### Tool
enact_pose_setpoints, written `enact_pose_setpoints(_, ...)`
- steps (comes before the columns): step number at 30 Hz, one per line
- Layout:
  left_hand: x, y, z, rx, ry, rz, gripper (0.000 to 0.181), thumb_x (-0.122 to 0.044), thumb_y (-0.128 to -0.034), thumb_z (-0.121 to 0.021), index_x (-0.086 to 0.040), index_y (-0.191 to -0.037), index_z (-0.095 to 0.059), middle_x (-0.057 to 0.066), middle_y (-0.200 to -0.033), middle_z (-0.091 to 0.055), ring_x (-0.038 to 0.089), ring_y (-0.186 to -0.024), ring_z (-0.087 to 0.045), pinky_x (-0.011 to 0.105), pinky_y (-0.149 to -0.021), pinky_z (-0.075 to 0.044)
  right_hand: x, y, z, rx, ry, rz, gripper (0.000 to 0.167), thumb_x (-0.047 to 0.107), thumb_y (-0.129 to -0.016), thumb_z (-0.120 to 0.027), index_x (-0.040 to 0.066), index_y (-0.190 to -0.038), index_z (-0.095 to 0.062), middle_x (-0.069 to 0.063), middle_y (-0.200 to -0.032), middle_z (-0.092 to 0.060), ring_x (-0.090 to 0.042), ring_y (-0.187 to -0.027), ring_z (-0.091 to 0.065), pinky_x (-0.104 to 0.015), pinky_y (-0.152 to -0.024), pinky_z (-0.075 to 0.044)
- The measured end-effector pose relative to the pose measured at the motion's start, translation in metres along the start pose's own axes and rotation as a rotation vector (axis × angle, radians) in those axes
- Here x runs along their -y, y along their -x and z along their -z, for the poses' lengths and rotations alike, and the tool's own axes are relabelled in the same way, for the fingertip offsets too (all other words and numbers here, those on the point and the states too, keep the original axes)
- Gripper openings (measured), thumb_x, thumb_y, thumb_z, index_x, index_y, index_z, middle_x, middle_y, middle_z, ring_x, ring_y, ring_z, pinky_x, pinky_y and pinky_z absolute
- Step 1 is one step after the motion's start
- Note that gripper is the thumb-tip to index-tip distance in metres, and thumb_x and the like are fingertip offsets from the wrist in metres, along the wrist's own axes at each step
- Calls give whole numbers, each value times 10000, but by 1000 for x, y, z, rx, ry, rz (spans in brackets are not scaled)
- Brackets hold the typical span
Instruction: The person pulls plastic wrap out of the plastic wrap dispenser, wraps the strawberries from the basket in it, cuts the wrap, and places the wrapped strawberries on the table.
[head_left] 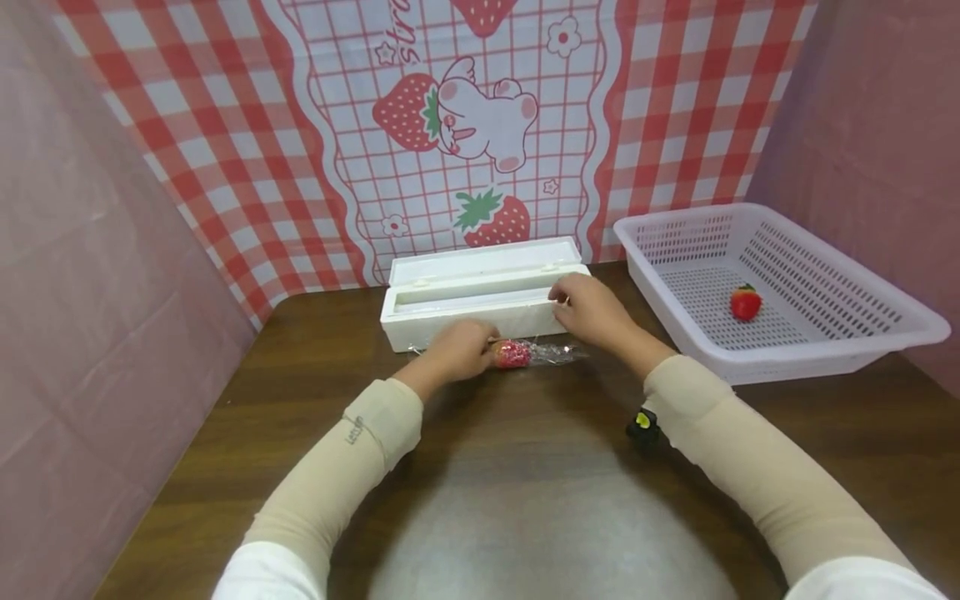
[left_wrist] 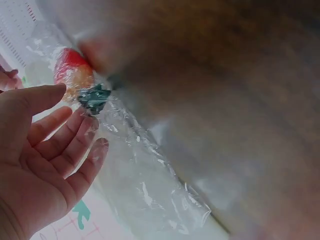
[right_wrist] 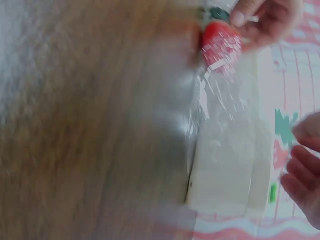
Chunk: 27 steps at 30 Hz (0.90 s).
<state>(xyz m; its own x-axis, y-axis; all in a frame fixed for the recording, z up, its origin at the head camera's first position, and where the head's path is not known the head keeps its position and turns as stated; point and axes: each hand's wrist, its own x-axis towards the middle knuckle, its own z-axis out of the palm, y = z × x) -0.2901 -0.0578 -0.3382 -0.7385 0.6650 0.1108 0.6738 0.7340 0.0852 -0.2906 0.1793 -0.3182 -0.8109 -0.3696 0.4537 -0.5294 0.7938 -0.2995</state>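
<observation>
A strawberry (head_left: 512,354) in clear plastic film lies on the table before a long white box (head_left: 465,321). With loosely bent fingers my left hand (head_left: 461,348) holds it by its leafy end; the thumb touches the fruit in the right wrist view. Loose film (left_wrist: 145,185) spreads from the strawberry along the box front. My right hand (head_left: 592,310) is at the box's right end, its fingertips over the rim. In the right wrist view its fingers (right_wrist: 300,167) are loosely curled and apart from the thumb, with nothing seen between them.
The box's lid (head_left: 487,257) is tipped back. A white perforated basket (head_left: 645,275) stands to the right with one bare strawberry (head_left: 746,302) in it. A small black object (head_left: 642,425) shows beside the right sleeve. Behind hangs a checked strawberry-print cloth (head_left: 300,150).
</observation>
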Motion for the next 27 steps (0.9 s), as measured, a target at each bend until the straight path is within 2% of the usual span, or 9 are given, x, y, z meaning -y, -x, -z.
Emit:
enact_pose_setpoints(3,-2,-2,8,6,13,11,282,-210,-914,-673,-25,-1127,-676,102,-1029,-696,246,-950,-648,366,-878,-512,-13,1,6,-157,-18,-105,213,-7,-766,-636,-87,-962,-657,-236,-919,-623,-376,-897,-561,-496,-851,-441)
enact_pose_setpoints(5,-5,-5,16,0,15,24,263,-207,-921,-662,-34,-1118,-685,96,-1013,-687,239,-941,-641,364,-862,-514,-21,2,7,-190,-47,-188,286,14,-765,-630,-125,-1015,-643,-284,-981,-607,-414,-966,-535,-518,-905,-408)
enact_pose_setpoints(7,-8,-9,24,-16,13,35,260,-216,-924,-660,-49,-1122,-690,85,-1016,-677,230,-950,-633,364,-853,-516,-27,3,6,-163,-89,-265,371,66,-803,-651,-158,-1096,-610,-323,-1067,-588,-440,-1048,-508,-535,-960,-378)
enact_pose_setpoints(12,-18,-23,41,-44,15,34,256,-234,-942,-644,-75,-1137,-694,66,-1059,-666,209,-993,-619,351,-876,-508,-39,7,-2,-12,-175,-420,586,243,-900,-683,-161,-1281,-497,-338,-1274,-506,-447,-1212,-452,-526,-1048,-339)
enact_pose_setpoints(15,-25,-29,46,-40,18,25,250,-243,-948,-637,-82,-1130,-697,62,-1068,-662,205,-1003,-615,342,-894,-500,-44,8,-7,9,-208,-440,623,263,-894,-705,-148,-1304,-478,-333,-1306,-488,-439,-1224,-456,-514,-1053,-343)
enact_pose_setpoints(19,-31,-34,48,-37,11,3,239,-244,-946,-641,-88,-1115,-705,61,-1062,-664,203,-995,-619,337,-894,-500,-44,6,-9,-8,-217,-412,645,253,-851,-761,-150,-1276,-489,-335,-1277,-502,-435,-1178,-481,-515,-1025,-366)
enact_pose_setpoints(27,-34,-42,50,-40,23,-30,214,-227,-938,-645,-89,-1086,-714,50,-1046,-672,191,-986,-620,326,-895,-498,-54,9,-10,-46,-233,-374,601,207,-821,-794,-133,-1237,-524,-312,-1185,-555,-413,-1060,-532,-511,-944,-422)
